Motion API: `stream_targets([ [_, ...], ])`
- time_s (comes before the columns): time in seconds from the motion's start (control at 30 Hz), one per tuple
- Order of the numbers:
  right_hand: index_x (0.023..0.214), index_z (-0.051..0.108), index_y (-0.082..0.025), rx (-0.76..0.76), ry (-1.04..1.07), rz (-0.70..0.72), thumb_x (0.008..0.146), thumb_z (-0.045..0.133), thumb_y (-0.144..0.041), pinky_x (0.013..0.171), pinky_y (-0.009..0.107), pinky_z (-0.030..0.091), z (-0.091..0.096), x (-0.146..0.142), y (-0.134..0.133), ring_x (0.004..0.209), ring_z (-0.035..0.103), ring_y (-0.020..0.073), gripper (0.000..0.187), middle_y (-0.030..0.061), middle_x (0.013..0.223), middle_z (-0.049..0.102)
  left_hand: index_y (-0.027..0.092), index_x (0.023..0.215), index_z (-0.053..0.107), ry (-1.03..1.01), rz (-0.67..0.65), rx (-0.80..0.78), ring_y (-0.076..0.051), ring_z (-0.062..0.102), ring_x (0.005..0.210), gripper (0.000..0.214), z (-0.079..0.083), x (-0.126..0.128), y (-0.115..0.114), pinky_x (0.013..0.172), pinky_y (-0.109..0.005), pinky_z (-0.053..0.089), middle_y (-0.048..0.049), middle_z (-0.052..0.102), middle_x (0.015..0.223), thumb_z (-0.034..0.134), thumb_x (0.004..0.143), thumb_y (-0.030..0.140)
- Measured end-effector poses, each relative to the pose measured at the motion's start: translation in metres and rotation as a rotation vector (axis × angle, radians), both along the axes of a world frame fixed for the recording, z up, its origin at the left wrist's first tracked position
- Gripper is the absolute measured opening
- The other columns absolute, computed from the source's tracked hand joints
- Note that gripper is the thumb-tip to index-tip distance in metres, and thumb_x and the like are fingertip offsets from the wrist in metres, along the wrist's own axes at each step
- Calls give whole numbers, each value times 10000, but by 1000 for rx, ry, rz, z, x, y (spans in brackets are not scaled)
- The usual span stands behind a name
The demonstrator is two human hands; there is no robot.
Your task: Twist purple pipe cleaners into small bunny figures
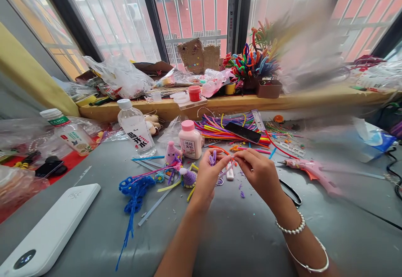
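My left hand [205, 178] is closed on a bent purple pipe cleaner [213, 158], whose loops stick up above the thumb. With thumb and forefinger pinched, my right hand [262, 172] is at the end of a thin purple strand that runs across from the left hand. Below the hands, purple fluff [242, 194] and a small white labelled stick [230, 171] lie on the grey table [238, 235]. Left of my left hand sit a pink plush-like figure [173, 155], a purple-and-white coiled piece [188, 177] and a blue pipe-cleaner piece [136, 191].
Behind the hands are a pink bottle [190, 141], a clear water bottle [135, 128], a black phone [243, 132] and many coloured pipe cleaners [210, 131]. A pink glue gun [317, 172] lies right; a white power bank [53, 231] lies front left. A blurred shape crosses the upper right.
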State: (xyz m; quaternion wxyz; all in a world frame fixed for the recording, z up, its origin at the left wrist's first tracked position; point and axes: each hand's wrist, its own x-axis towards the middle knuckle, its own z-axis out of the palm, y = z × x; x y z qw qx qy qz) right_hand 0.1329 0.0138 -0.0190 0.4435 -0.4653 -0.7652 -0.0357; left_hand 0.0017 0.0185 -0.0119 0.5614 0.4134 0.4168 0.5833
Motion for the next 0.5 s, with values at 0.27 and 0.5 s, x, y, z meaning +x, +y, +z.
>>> stream_targets([
  [0.27,830,651,-153,-19,0,5,851,454,-206,588,253,418,0,0,-3,630,584,164,205,64,710,640,156,727,532,-52,4,-55,-60,506,575,292,2,-2,0,556,-172,376,52,547,611,743,536,222],
  [0.5,717,612,-159,-170,215,14,802,494,-199,517,245,375,6,-7,-7,531,487,126,152,27,636,593,163,704,512,-116,-62,-101,-43,495,552,317,4,0,-2,533,-148,371,72,516,583,760,517,224],
])
